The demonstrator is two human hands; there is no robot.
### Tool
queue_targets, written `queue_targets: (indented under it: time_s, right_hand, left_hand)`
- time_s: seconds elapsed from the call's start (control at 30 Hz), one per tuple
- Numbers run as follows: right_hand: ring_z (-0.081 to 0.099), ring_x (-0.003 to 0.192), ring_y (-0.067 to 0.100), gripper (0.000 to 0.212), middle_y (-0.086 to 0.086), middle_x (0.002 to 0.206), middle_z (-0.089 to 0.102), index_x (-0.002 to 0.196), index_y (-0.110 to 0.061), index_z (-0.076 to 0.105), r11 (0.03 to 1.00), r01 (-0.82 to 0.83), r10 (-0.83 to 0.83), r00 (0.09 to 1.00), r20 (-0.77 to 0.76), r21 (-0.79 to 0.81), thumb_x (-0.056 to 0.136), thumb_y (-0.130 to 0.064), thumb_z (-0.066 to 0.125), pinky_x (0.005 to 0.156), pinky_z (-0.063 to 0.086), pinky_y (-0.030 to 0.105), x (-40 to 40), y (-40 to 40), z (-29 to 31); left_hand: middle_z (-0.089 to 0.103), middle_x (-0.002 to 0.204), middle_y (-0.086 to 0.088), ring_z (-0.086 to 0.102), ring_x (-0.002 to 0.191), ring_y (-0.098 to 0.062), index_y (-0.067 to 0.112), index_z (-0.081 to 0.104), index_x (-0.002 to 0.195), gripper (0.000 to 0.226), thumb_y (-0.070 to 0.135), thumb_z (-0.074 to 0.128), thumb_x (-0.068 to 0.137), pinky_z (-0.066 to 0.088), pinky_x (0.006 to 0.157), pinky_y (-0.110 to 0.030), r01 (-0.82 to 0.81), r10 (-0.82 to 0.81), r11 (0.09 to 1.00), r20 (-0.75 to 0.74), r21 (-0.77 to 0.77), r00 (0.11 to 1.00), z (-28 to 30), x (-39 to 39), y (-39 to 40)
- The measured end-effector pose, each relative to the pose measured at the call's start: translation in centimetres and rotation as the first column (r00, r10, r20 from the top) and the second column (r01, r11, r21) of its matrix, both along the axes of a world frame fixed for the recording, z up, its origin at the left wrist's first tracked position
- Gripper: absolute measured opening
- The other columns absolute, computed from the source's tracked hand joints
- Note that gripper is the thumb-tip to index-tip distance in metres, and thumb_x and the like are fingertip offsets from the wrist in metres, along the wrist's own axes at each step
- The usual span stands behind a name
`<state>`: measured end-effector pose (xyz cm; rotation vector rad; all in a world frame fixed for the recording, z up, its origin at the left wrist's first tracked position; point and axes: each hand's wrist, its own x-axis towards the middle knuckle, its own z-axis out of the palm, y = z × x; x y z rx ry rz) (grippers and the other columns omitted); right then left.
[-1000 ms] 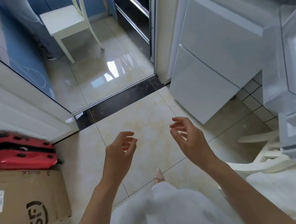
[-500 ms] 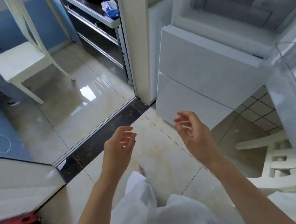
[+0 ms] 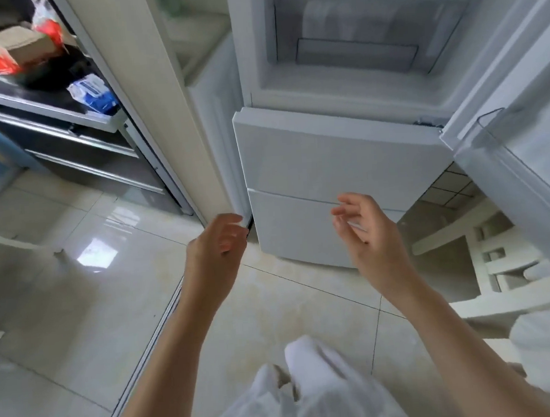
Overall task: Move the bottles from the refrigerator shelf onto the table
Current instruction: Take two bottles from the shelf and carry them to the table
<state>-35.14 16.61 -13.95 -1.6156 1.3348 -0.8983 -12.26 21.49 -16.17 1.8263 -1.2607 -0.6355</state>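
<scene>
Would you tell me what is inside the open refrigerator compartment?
Inside the refrigerator compartment, only a frosted translucent drawer shows. Its contents are hidden, and no bottles are visible.

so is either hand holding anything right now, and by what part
Nothing is held. The left hand and right hand are both empty, fingers loosely curled, in front of the open refrigerator. No bottle is in view.

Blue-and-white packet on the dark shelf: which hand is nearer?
Left. The left hand is below and to the right of the blue-and-white packet, by the door frame. The right hand is farther right, in front of the lower fridge drawers.
</scene>
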Motion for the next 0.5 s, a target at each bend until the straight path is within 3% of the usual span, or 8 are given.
queue_targets:
  time_s: [0.1,0.23,0.37,0.5]
  right_hand:
    - [0.06,0.109,0.005,0.03,-0.012,0.109,0.063,0.123,-0.023,0.052,0.998,0.055,-0.055,0.998,-0.002,-0.039,0.094,-0.026,0.057,0.1,0.048,0.031,0.2,-2.9,0.8]
    - [0.06,0.109,0.004,0.032,-0.006,0.112,0.064,0.125,-0.02,0.051,0.988,0.109,-0.111,0.994,-0.007,-0.106,0.094,-0.026,0.057,0.099,0.048,0.029,0.3,-7.5,1.9]
    - [0.059,0.109,0.003,0.032,-0.007,0.112,0.064,0.126,-0.02,0.051,0.976,0.139,-0.143,0.99,-0.014,-0.166,0.095,-0.026,0.056,0.099,0.049,0.028,-0.1,-13.3,3.1]
    - [0.059,0.105,0.0,0.033,-0.009,0.109,0.064,0.126,-0.018,0.05,0.955,0.197,-0.198,0.98,0.019,-0.224,0.094,-0.024,0.057,0.094,0.05,0.024,-0.7,-19.4,4.7]
  left_hand:
    - [0.073,0.09,0.009,0.068,0.081,-0.004,0.021,0.065,0.106,0.017,0.014,0.063,0.091,0.055,0.076,-0.019,0.054,-0.054,0.998,-0.01,-0.034,0.998,0.8,0.3,-4.6]
    - [0.072,0.09,0.013,0.067,0.081,-0.004,0.025,0.063,0.105,0.021,0.01,0.062,0.091,0.051,0.073,-0.011,0.136,-0.138,0.987,-0.029,-0.087,0.99,2.4,-0.3,-11.0]
    - [0.072,0.09,0.01,0.068,0.083,-0.009,0.022,0.064,0.106,0.021,0.009,0.062,0.09,0.054,0.078,-0.02,0.171,-0.177,0.975,-0.031,-0.142,0.984,3.9,-1.7,-18.3]
    - [0.072,0.089,0.008,0.067,0.077,-0.005,0.02,0.064,0.105,0.019,0.009,0.062,0.09,0.053,0.074,-0.014,0.2,-0.205,0.953,-0.001,-0.226,0.979,5.6,-3.5,-25.1]
